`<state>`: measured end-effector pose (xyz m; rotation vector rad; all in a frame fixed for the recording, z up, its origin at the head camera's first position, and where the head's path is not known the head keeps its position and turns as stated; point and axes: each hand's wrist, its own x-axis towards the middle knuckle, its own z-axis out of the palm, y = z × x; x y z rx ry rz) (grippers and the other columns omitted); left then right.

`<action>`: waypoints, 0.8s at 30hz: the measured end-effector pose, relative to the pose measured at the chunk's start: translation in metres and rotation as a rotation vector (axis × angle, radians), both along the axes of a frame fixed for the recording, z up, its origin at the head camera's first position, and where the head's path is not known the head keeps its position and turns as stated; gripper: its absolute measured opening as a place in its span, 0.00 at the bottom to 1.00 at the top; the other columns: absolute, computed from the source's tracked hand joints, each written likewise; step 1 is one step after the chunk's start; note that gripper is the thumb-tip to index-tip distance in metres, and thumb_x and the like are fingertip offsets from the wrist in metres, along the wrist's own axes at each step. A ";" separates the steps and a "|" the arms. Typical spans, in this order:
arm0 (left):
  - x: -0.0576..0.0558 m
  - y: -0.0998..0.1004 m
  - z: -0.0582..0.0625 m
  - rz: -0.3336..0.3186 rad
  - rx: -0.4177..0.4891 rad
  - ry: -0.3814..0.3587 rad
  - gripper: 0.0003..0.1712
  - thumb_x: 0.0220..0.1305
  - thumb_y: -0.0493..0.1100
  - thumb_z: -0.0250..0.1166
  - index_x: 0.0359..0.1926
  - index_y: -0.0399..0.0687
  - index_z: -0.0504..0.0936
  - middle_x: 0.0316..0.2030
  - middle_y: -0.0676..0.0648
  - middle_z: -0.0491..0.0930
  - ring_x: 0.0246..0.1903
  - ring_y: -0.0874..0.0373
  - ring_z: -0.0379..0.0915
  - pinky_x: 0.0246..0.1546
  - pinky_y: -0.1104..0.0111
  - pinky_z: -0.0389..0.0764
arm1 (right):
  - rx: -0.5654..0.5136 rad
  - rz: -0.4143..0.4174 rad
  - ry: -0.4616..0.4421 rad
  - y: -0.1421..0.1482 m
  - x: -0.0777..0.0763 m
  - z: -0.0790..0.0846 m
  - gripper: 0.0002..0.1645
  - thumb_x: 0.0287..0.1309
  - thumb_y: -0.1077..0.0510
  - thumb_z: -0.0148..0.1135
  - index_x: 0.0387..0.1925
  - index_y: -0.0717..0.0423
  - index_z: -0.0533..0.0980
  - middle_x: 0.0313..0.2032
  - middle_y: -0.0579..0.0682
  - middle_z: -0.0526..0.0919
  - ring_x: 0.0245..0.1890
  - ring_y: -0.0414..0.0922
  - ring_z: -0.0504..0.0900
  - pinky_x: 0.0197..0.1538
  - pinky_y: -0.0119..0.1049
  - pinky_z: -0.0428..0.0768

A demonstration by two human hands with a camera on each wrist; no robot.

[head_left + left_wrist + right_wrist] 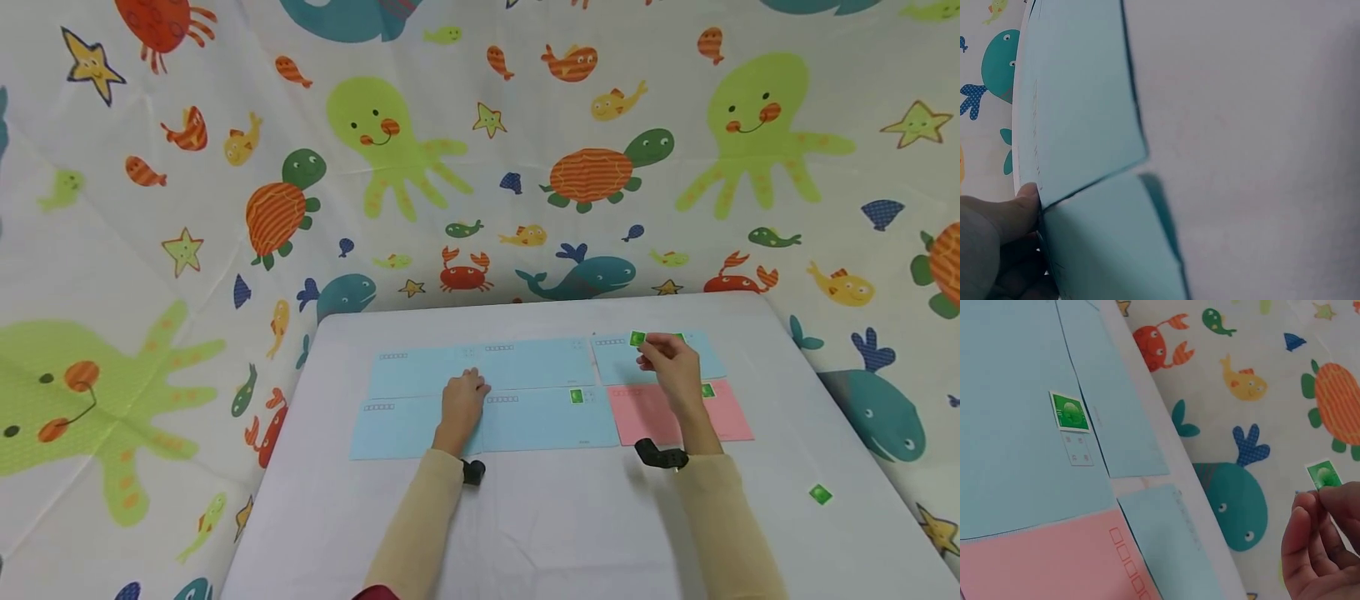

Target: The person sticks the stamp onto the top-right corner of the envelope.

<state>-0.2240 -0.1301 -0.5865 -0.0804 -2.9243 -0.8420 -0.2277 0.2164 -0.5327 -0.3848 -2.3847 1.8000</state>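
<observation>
My right hand [675,362] pinches a small green postage stamp [637,338] between thumb and fingertips, over the upper right blue envelope [615,362]. In the right wrist view that stamp [1322,474] sticks up from the fingertips. My left hand [460,408] rests where the blue envelopes meet, its fingertips on the upper left blue envelope [412,375]. The left wrist view has the thumb [1025,200] at the seam between two envelopes, the other fingers in shadow. One green stamp [576,396] lies on the lower middle blue envelope [540,425].
A pink envelope [637,412] at lower right bears a green stamp [707,390]. Another stamp [680,336] shows behind the right hand. One loose stamp [821,494] lies on the white table [562,525] at right. A lower left blue envelope [397,433] completes the rows.
</observation>
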 end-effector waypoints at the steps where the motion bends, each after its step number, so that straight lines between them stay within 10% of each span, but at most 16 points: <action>1: -0.001 0.000 0.000 -0.004 -0.003 0.006 0.18 0.67 0.42 0.66 0.53 0.36 0.85 0.60 0.35 0.79 0.63 0.41 0.75 0.61 0.51 0.78 | 0.000 -0.002 -0.002 -0.001 -0.001 0.000 0.24 0.71 0.48 0.58 0.59 0.59 0.74 0.45 0.56 0.81 0.34 0.37 0.83 0.41 0.20 0.82; 24: -0.002 0.000 -0.003 0.003 -0.004 0.012 0.18 0.67 0.42 0.66 0.53 0.37 0.85 0.60 0.36 0.79 0.63 0.43 0.75 0.60 0.53 0.79 | -0.042 0.005 -0.039 -0.023 -0.026 -0.007 0.21 0.71 0.49 0.58 0.57 0.59 0.75 0.46 0.54 0.82 0.40 0.48 0.85 0.40 0.21 0.83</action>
